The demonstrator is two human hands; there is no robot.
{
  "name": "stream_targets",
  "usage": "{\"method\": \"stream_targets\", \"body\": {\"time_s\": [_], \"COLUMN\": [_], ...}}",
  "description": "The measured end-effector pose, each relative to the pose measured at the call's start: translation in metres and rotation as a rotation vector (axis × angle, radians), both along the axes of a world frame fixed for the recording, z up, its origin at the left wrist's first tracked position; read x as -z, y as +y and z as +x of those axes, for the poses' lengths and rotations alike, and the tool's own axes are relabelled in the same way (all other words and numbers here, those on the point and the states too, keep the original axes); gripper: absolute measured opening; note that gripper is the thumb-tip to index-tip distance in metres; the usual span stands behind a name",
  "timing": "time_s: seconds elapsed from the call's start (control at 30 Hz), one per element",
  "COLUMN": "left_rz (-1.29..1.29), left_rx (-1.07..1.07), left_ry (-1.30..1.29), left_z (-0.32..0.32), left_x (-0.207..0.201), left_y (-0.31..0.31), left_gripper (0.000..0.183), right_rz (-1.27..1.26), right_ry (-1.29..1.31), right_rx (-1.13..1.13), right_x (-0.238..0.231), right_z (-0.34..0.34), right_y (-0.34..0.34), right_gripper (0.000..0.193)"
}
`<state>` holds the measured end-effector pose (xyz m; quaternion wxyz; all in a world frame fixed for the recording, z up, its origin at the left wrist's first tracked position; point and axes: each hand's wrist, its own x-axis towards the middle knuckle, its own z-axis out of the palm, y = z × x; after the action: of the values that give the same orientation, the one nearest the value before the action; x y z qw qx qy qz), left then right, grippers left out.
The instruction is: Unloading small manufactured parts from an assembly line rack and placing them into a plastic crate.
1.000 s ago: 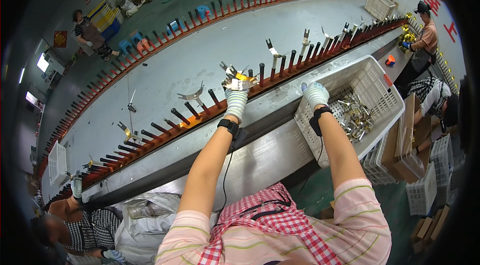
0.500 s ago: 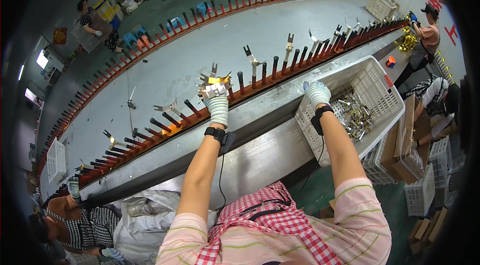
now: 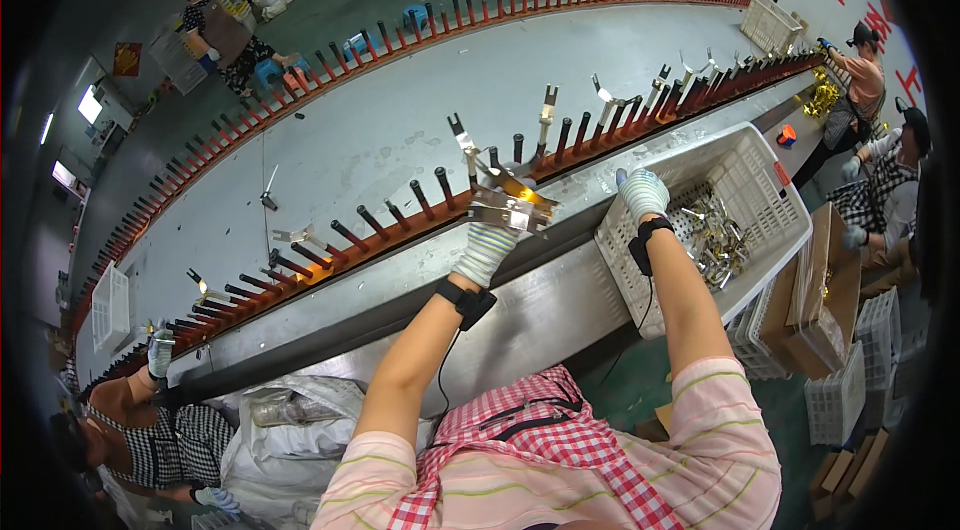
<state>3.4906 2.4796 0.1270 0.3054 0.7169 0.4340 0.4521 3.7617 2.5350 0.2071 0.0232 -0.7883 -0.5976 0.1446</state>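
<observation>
Metal pieces (image 3: 513,211) are clamped in left fingers (image 3: 494,236) near grey table (image 3: 340,150); right fingers (image 3: 634,183) unclear.

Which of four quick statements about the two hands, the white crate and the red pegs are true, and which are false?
1. The left hand holds forked metal parts. True.
2. The right hand is inside a cardboard box. False: it is at the rim of the white crate.
3. The white crate is empty. False: loose metal pieces lie in it.
4. Black-tipped red pegs stand in a row along the gray table. True.
</observation>
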Motion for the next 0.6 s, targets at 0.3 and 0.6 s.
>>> {"method": "stream_targets", "body": {"time_s": [0.3, 0.6], "left_rz": [-0.068, -0.033], "left_rx": [-0.415, -0.646], "left_ry": [-0.071, 0.338], "left_z": [0.084, 0.108], "left_x": [-0.039, -0.001], "left_y": [0.058, 0.13], "left_gripper": [0.029, 0.035], "right_rz": [0.023, -0.01], "right_ry": [-0.04, -0.041], "right_rx": [0.012, 0.0], "right_x": [0.008, 0.016], "right_z": [0.056, 0.107], "right_y": [0.031, 0.067], "right_gripper": [0.05, 0.049]}}
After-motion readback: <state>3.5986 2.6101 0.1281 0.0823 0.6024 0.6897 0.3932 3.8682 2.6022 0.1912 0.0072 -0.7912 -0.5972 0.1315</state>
